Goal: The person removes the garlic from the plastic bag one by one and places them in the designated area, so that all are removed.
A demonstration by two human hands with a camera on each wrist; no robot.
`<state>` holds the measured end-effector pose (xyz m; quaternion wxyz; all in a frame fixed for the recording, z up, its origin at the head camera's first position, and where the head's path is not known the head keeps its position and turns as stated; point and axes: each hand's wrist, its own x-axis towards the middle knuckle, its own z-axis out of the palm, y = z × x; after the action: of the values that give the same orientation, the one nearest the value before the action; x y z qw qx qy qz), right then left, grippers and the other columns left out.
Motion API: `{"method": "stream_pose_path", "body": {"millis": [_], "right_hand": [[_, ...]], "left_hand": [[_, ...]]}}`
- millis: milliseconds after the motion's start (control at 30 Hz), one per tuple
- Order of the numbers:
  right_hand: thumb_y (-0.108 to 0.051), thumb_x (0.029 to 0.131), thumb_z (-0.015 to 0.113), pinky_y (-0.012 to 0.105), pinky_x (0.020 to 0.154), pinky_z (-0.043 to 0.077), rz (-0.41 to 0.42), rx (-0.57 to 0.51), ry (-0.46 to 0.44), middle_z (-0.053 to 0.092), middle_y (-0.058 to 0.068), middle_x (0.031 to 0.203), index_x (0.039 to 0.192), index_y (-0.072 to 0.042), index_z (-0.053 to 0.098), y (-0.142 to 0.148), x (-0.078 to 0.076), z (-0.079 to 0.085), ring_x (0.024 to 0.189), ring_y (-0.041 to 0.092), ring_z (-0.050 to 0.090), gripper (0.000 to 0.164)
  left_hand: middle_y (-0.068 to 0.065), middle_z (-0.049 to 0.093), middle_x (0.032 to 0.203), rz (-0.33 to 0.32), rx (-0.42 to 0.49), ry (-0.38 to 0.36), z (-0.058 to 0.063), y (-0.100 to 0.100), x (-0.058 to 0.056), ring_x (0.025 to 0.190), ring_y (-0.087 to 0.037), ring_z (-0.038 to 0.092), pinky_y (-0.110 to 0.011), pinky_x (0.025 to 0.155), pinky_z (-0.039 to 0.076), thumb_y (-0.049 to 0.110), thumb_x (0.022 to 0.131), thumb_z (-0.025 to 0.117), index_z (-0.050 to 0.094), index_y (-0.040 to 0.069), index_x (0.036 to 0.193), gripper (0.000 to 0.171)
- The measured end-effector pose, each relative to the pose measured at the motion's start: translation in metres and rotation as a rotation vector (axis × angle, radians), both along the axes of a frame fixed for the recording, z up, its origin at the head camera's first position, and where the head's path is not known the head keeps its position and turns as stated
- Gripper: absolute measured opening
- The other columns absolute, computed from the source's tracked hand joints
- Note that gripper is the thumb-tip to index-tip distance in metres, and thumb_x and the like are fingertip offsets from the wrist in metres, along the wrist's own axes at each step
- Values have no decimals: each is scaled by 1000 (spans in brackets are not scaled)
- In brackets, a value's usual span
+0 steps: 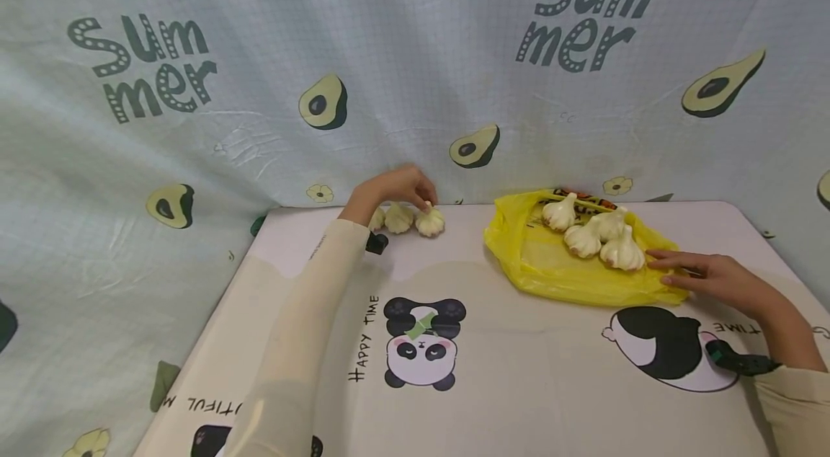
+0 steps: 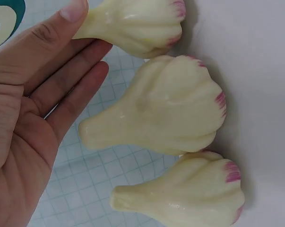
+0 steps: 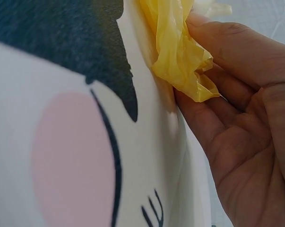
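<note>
Three pale garlic bulbs with pinkish bases stand in a row at the back left of the table. My left hand (image 1: 405, 187) pinches the stem of the rightmost garlic bulb (image 1: 431, 222) between thumb and fingers. Beside it are the middle garlic bulb (image 2: 156, 106) and the third garlic bulb (image 2: 189, 194), partly hidden by the wrist in the head view. My right hand (image 1: 723, 280) touches the right edge of a yellow plastic bag (image 1: 551, 277), its fingertips close to a garlic bulb (image 1: 624, 252). Several bulbs lie on this bag. Crumpled yellow plastic partly covers the right fingers in the right wrist view.
A pale tablecloth (image 1: 512, 370) printed with a panda and lettering covers the table. Behind it hangs a curtain (image 1: 402, 46) with avocado prints, close to the table's back edge. The bag takes up the back right.
</note>
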<state>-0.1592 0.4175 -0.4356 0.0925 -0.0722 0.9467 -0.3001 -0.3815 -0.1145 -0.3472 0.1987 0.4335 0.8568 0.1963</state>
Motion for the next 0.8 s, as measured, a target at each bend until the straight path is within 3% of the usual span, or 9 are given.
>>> {"method": "stream_pose_path", "body": {"millis": [300, 567, 800], "right_hand": [[-39, 99, 66, 72, 102, 35, 2, 0, 3, 42, -31, 134, 134, -6, 67, 0, -1, 1, 137, 59, 33, 48], [-40, 99, 67, 72, 102, 34, -3, -10, 0, 39, -39, 129, 134, -6, 67, -1, -1, 1, 139, 58, 31, 49], [-39, 99, 67, 74, 102, 33, 3, -2, 3, 41, -32, 134, 134, -5, 67, 1, -2, 0, 138, 60, 32, 49]], "left_hand": [[-11, 77, 106, -27, -8, 85, 5, -4, -1, 97, -22, 73, -31, 83, 58, 7, 91, 75, 78, -2, 108, 20], [-9, 78, 104, 10, 6, 114, 4, -6, 2, 96, -21, 73, -31, 84, 58, 8, 91, 76, 79, 0, 107, 18], [-10, 77, 104, -2, 25, 127, 3, -7, 2, 96, -22, 73, -32, 85, 58, 6, 90, 77, 79, -1, 106, 17]]}}
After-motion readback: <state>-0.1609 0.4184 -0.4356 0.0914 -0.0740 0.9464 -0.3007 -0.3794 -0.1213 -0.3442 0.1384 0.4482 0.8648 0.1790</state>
